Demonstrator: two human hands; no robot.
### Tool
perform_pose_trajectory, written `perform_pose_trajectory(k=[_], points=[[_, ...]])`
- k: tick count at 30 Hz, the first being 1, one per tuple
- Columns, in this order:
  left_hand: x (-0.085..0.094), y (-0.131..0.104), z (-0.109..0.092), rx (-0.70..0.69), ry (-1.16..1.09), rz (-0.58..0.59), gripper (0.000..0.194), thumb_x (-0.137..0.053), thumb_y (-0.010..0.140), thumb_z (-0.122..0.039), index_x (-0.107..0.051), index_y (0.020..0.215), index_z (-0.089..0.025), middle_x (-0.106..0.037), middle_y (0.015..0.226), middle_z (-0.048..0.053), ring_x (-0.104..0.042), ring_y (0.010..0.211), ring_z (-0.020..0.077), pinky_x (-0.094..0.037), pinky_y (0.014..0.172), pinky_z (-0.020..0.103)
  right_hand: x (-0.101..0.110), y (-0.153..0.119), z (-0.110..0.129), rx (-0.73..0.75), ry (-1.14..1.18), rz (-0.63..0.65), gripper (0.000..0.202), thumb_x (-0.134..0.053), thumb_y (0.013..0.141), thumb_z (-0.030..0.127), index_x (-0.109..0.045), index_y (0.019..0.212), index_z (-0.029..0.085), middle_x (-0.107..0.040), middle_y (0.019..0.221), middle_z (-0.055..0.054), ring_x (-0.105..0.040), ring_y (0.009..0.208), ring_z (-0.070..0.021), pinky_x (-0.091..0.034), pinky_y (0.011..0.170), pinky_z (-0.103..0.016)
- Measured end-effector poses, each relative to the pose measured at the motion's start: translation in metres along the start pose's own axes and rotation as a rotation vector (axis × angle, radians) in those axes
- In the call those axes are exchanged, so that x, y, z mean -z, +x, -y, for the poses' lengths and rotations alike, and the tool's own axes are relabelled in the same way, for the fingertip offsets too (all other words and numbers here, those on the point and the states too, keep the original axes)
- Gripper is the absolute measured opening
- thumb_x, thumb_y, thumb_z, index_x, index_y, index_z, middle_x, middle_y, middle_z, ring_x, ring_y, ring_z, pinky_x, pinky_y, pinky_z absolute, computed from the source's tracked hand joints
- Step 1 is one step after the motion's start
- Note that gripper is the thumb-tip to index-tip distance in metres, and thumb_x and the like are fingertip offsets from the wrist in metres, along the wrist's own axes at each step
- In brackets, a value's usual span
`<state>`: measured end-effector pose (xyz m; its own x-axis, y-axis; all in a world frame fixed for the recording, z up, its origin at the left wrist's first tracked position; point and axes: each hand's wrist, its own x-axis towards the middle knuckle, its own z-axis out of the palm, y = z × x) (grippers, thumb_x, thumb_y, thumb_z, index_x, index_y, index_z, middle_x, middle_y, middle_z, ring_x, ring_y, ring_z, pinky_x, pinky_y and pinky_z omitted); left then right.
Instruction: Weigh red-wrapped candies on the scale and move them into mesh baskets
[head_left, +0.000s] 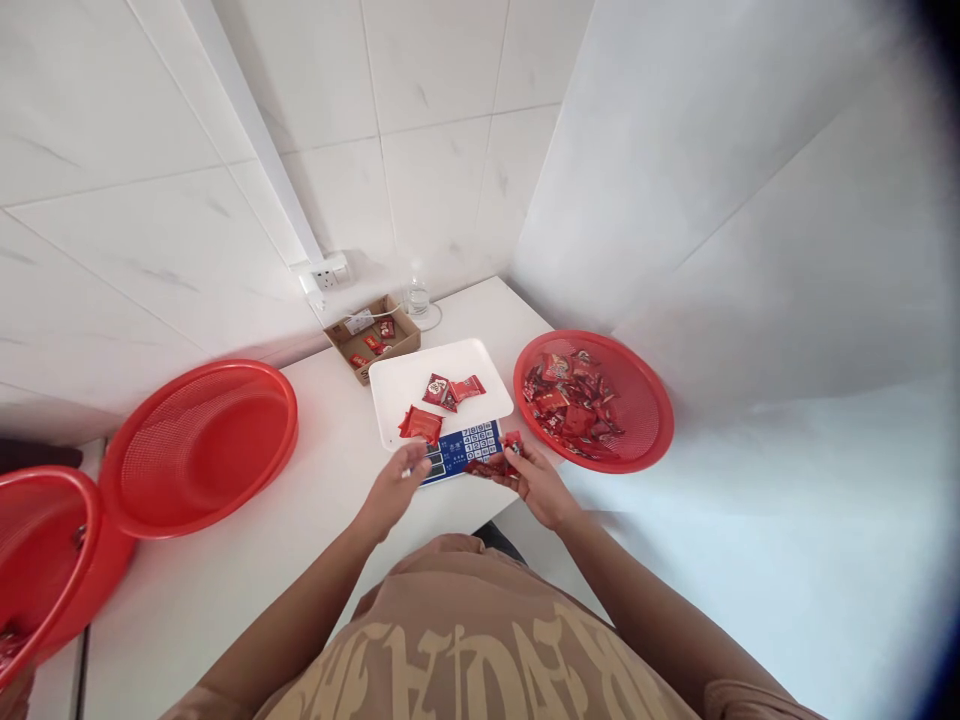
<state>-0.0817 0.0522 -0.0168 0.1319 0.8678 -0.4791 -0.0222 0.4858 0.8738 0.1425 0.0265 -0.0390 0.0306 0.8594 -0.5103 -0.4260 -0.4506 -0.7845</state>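
Observation:
A white scale tray (390, 385) bears several red packets (439, 391), one of them near its front left edge. In front of the tray shows the scale's blue keypad panel (450, 452). My right hand (541, 486) is closed round small red packets (513, 440) over the panel's right end. At the panel's left end is my left hand (395, 485), with its fingers apart and no packet in it, just below the tray's front left packet.
A red basket of packets (660, 400) stands at the right. Two more red baskets (202, 450) are at the left. Behind the scale are a cardboard box (409, 338) with packets, a clear bottle (416, 298) and a cable. A socket (326, 278) is on the wall.

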Motion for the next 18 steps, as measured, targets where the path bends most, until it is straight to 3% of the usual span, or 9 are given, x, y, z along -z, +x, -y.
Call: perform_pose_trajectory(k=[4, 8, 13, 18], points=[[0.000, -0.025, 0.025, 0.103, -0.025, 0.278, 0.050, -0.076, 0.064, -0.024, -0.061, 0.112, -0.022, -0.059, 0.122, 0.011, -0.055, 0.111, 0.0268, -0.041, 0.094, 0.038, -0.024, -0.023, -0.018, -0.117, -0.002, 0.224, 0.034, -0.069, 0.068, 0.043, -0.057, 0.094, 0.024, -0.064, 0.080, 0.000, -0.063, 0.078, -0.0153, -0.051, 0.071, -0.030], [-0.002, -0.031, 0.039, 0.134, -0.026, 0.422, 0.043, -0.070, 0.071, -0.030, -0.061, 0.112, -0.020, -0.066, 0.110, 0.012, -0.061, 0.100, 0.0251, -0.045, 0.089, 0.038, -0.040, -0.033, -0.029, -0.161, -0.007, 0.341, 0.031, -0.069, 0.069, 0.041, -0.057, 0.091, 0.023, -0.062, 0.086, 0.000, -0.062, 0.081, -0.0141, -0.050, 0.077, -0.030], [0.001, -0.029, 0.041, 0.109, 0.081, 0.336, 0.034, -0.067, 0.073, -0.035, -0.065, 0.102, -0.019, -0.070, 0.096, 0.009, -0.064, 0.088, 0.0220, -0.049, 0.080, 0.036, -0.036, -0.032, -0.028, -0.121, -0.240, 0.291, 0.026, -0.067, 0.069, 0.038, -0.058, 0.088, 0.022, -0.057, 0.082, 0.002, -0.058, 0.074, -0.0114, -0.050, 0.066, -0.025], [0.000, -0.031, 0.037, 0.239, 0.022, 0.201, 0.032, -0.069, 0.069, -0.035, -0.062, 0.094, -0.017, -0.068, 0.088, 0.008, -0.064, 0.077, 0.0198, -0.051, 0.072, 0.035, -0.027, -0.031, -0.027, -0.010, -0.534, 0.220, 0.027, -0.062, 0.072, 0.030, -0.059, 0.098, 0.023, -0.054, 0.070, 0.004, -0.050, 0.058, -0.0101, -0.045, 0.054, -0.023]])
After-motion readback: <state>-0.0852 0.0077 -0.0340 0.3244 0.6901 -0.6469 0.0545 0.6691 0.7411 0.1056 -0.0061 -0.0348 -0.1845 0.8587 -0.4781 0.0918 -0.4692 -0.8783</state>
